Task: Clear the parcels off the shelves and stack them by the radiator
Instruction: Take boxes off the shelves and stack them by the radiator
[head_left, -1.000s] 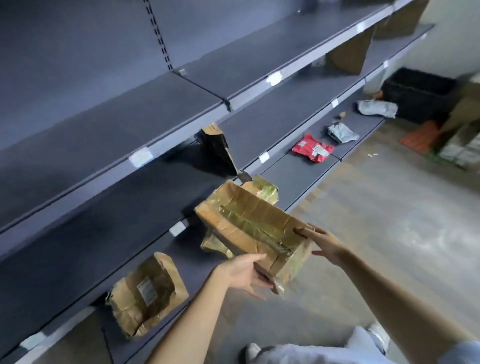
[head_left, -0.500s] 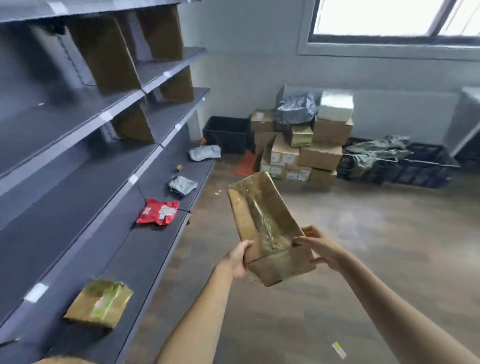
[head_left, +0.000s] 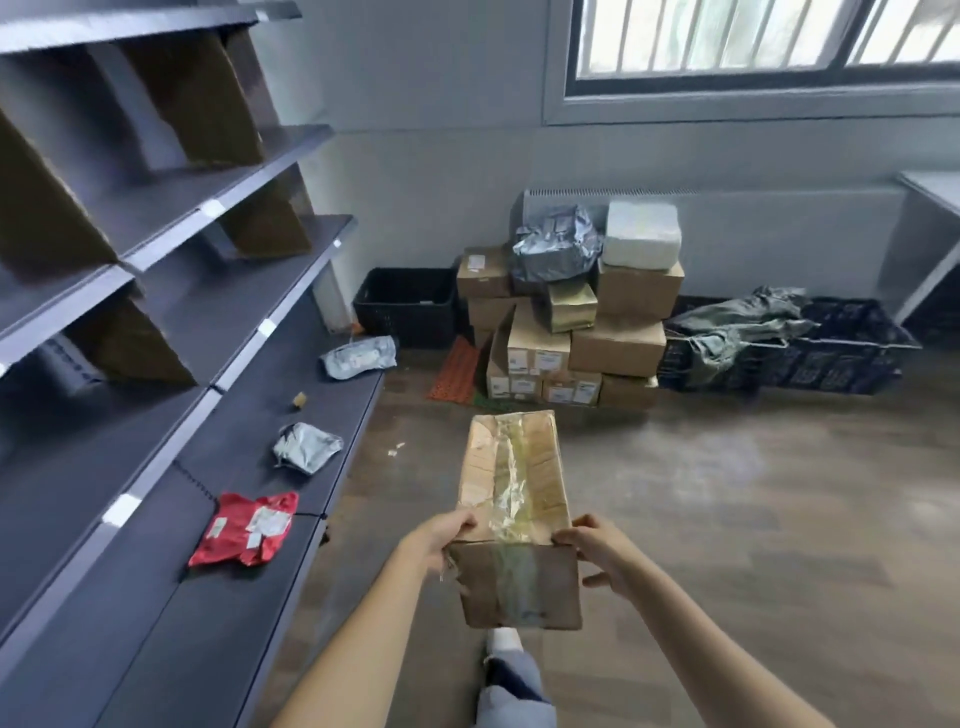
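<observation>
I hold a long taped cardboard parcel (head_left: 514, 483) lengthwise in front of me, above the floor. My left hand (head_left: 439, 538) grips its near left corner and my right hand (head_left: 605, 553) grips its near right corner. On the lowest shelf (head_left: 218, 613) lie a red parcel (head_left: 247, 527), a small grey parcel (head_left: 307, 447) and a pale grey parcel (head_left: 358, 355) further along. A stack of parcels (head_left: 576, 322) stands on the floor against the white radiator (head_left: 753, 234) under the window.
The dark shelf unit (head_left: 156, 218) runs along the left with brown dividers. A black crate (head_left: 408, 304) stands beside the stack, low black crates (head_left: 831, 353) with a grey bag to its right, and a table edge (head_left: 930, 192) at far right. Wooden floor lies between.
I have turned away from the shelves toward the radiator wall. The parcel has swung from a tilted position to pointing straight ahead, and the stack has come nearer.
</observation>
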